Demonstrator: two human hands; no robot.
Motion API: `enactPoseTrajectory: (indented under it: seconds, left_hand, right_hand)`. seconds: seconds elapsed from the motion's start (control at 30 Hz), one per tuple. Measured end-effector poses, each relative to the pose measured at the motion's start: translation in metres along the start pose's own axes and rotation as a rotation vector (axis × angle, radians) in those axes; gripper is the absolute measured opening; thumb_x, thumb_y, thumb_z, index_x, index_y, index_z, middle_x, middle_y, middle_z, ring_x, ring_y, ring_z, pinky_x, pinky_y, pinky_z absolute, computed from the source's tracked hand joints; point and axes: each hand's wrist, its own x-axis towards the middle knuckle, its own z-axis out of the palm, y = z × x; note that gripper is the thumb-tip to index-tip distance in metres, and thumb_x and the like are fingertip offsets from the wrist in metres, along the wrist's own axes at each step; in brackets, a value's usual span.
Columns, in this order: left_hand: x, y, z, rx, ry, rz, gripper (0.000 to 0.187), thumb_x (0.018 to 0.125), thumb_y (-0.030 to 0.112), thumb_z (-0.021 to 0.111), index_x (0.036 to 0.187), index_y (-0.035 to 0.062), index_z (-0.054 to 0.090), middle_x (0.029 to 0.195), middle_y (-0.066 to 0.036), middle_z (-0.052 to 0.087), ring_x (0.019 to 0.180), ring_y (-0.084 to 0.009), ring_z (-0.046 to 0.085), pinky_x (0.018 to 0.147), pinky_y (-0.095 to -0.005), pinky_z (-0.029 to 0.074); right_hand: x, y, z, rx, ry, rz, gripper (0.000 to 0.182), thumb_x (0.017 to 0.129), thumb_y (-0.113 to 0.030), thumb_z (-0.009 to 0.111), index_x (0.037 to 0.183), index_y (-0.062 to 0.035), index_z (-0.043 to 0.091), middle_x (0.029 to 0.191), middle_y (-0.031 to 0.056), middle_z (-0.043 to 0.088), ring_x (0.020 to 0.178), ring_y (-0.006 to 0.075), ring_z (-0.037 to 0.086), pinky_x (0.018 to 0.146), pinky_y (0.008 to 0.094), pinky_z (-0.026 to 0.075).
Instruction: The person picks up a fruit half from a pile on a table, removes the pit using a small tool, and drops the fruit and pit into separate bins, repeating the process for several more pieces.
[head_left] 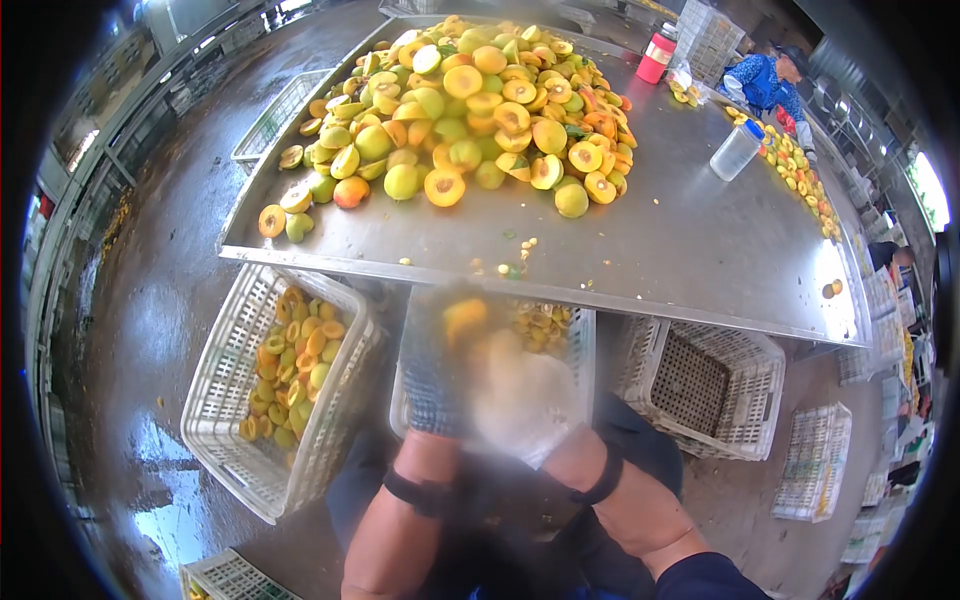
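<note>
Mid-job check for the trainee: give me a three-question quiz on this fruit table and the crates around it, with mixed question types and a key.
1. Multiple choice: What colour is the lid of the clear plastic jar on the grey metal table?
A) Red
B) Blue
C) Black

2. True or false: The white slatted plastic crate on the left, beside the table's near edge, holds halved yellow-orange fruit.

3. Fill in the blank: Of the three white crates along that edge, the left hand and right hand work over the ____ one.

Key: 1. B; 2. True; 3. middle
</note>
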Motion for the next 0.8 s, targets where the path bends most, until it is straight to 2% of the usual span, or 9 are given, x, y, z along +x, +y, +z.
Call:
enactPoseTrajectory:
  seconds: [0.1,0.17,0.27,0.3,0.4,0.47,0.57,0.67,0.8]
  left_hand:
    - [0.009,0.003,-0.013,0.440,-0.168,0.301,0.030,0.102,0.033,0.062,0.108,0.0045,0.065,0.100,-0.010,0.067,0.092,-0.0245,0.068,0.084,-0.0399,0.059]
    - [0.019,0.024,-0.022,1.089,-0.482,0.790,0.018,0.097,0.022,0.067,0.102,0.0039,0.066,0.096,-0.009,0.068,0.089,-0.0228,0.069,0.081,-0.0374,0.058]
    - [0.019,0.026,-0.012,1.142,-0.514,0.690,0.015,0.086,0.009,0.073,0.098,0.0027,0.067,0.094,-0.010,0.069,0.090,-0.0243,0.070,0.078,-0.0360,0.057]
    - [0.017,0.020,-0.012,1.035,-0.442,0.544,0.017,0.084,0.007,0.074,0.099,0.0030,0.067,0.095,-0.011,0.069,0.090,-0.0249,0.070,0.078,-0.0357,0.057]
    - [0.013,-0.002,-0.018,0.901,-0.295,0.336,0.024,0.080,0.002,0.076,0.103,0.0036,0.067,0.096,-0.012,0.069,0.091,-0.0261,0.070,0.078,-0.0347,0.057]
    - [0.014,-0.004,-0.023,1.055,-0.295,0.469,0.027,0.079,0.000,0.075,0.104,0.0037,0.067,0.097,-0.012,0.069,0.091,-0.0252,0.070,0.078,-0.0337,0.056]
    - [0.015,0.003,-0.020,1.231,-0.328,0.555,0.030,0.078,-0.003,0.075,0.106,0.0036,0.066,0.098,-0.011,0.069,0.092,-0.0221,0.070,0.078,-0.0316,0.055]
    - [0.017,0.002,-0.018,1.136,-0.332,0.432,0.031,0.077,-0.004,0.074,0.106,0.0038,0.066,0.098,-0.011,0.069,0.092,-0.0236,0.069,0.078,-0.0331,0.055]
    - [0.002,0.009,-0.002,1.128,-0.251,0.561,0.027,0.078,-0.002,0.074,0.103,0.0038,0.067,0.097,-0.010,0.070,0.092,-0.0256,0.069,0.079,-0.0358,0.055]
  right_hand:
    - [0.001,0.006,-0.003,-0.046,-0.118,0.012,0.031,0.098,-0.036,0.059,0.096,-0.0050,0.060,0.068,0.0202,0.067,0.064,0.0412,0.068,0.058,0.0517,0.054]
    - [0.003,0.014,-0.016,-0.091,-0.226,-0.072,0.031,0.099,-0.035,0.058,0.096,-0.0052,0.062,0.070,0.0204,0.068,0.066,0.0415,0.069,0.061,0.0523,0.054]
    - [0.004,0.018,-0.026,-0.121,-0.332,-0.085,0.030,0.099,-0.035,0.056,0.095,-0.0061,0.064,0.072,0.0201,0.069,0.069,0.0416,0.069,0.063,0.0526,0.055]
    - [0.003,0.019,-0.026,-0.126,-0.355,-0.073,0.029,0.099,-0.034,0.056,0.095,-0.0066,0.064,0.073,0.0199,0.069,0.071,0.0417,0.070,0.064,0.0525,0.055]
    - [-0.004,0.012,-0.015,-0.152,-0.204,-0.026,0.029,0.098,-0.032,0.058,0.098,-0.0033,0.062,0.069,0.0199,0.068,0.066,0.0400,0.070,0.060,0.0509,0.056]
    - [-0.006,0.014,-0.008,-0.173,-0.125,-0.064,0.025,0.088,-0.022,0.061,0.097,0.0011,0.057,0.063,0.0156,0.065,0.056,0.0363,0.069,0.049,0.0477,0.054]
    - [-0.007,0.022,0.002,-0.223,-0.166,-0.086,0.023,0.089,-0.021,0.060,0.097,0.0007,0.057,0.064,0.0170,0.066,0.057,0.0361,0.070,0.050,0.0478,0.055]
    - [-0.004,0.019,-0.001,-0.219,-0.178,-0.040,0.023,0.089,-0.021,0.059,0.097,0.0008,0.060,0.068,0.0187,0.068,0.061,0.0375,0.071,0.054,0.0489,0.056]
    - [-0.004,0.016,0.000,-0.095,-0.269,0.075,0.024,0.089,-0.022,0.059,0.097,-0.0006,0.065,0.072,0.0192,0.070,0.066,0.0392,0.072,0.060,0.0502,0.058]
